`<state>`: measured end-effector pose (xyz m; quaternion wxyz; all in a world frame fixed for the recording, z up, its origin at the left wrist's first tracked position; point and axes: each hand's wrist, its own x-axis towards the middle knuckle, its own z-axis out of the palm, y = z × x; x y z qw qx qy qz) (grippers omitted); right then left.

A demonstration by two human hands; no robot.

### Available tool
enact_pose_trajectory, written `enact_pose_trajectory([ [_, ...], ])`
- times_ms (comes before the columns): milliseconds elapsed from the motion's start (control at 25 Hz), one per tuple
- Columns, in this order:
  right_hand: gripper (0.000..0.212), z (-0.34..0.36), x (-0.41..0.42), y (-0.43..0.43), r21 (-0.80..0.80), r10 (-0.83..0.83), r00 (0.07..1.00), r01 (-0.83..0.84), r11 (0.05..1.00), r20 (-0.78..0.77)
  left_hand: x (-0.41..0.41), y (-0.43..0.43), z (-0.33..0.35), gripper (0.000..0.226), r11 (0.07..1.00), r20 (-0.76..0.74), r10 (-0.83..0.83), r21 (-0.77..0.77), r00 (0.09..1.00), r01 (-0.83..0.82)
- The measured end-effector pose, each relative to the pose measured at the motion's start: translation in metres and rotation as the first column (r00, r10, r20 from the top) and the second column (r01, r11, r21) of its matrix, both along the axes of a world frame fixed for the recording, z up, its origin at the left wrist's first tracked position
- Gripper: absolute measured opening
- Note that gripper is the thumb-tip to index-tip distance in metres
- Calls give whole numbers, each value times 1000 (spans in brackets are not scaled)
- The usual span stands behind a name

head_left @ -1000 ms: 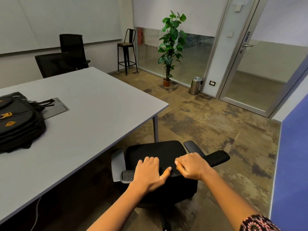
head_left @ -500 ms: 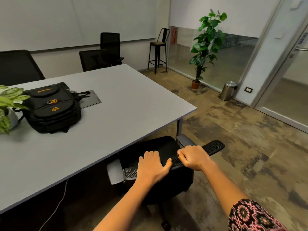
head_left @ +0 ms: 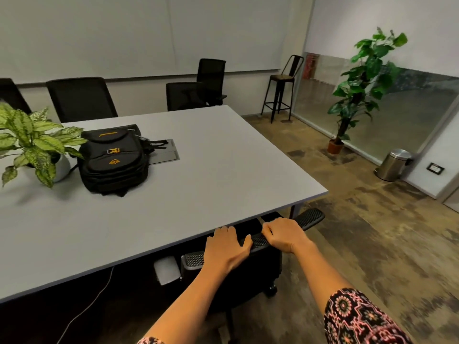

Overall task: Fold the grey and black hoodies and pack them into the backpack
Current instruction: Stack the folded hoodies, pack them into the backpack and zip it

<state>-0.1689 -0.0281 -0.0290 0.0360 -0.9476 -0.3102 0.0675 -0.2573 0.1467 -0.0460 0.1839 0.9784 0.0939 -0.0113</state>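
Note:
A black backpack (head_left: 113,160) with orange logos lies zipped on the grey table (head_left: 223,170), left of centre. No hoodie is in view. Both my hands are on the top edge of a black mesh office chair (head_left: 258,242) at the table's near edge. My left hand (head_left: 227,247) lies over the backrest top with fingers draped forward and thumb out. My right hand (head_left: 284,233) grips the backrest top with curled fingers. The chair's seat is mostly hidden beneath the table.
A potted leafy plant (head_left: 32,145) stands left of the backpack, and a grey cable hatch (head_left: 165,153) lies behind it. Black chairs (head_left: 82,98) line the far side. A bar stool (head_left: 282,88), a tall floor plant (head_left: 365,78) and a steel bin (head_left: 393,165) stand at right.
The chair has slid in under the table's near edge with both hands on its backrest. The view has turned left, bringing the backpack and potted plant toward the middle.

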Motion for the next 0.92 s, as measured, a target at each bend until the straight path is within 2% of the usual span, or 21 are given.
enact_pose_trajectory([
  [160,44,-5,36,14,36,31,999,-32,999,21,29,12,0,53,999,-24,43,21,999,-43],
  [560,35,-8,100,49,60,76,997,-74,995,-31,95,52,-2,51,991,-131,129,-15,983,-132],
  [760,34,-13,109,67,65,129,987,-123,990,-93,118,79,-6,50,987,-333,148,-4,931,-158],
  [920,37,-8,116,69,26,126,982,-124,992,-144,128,79,-5,50,991,-403,104,-36,909,-130],
])
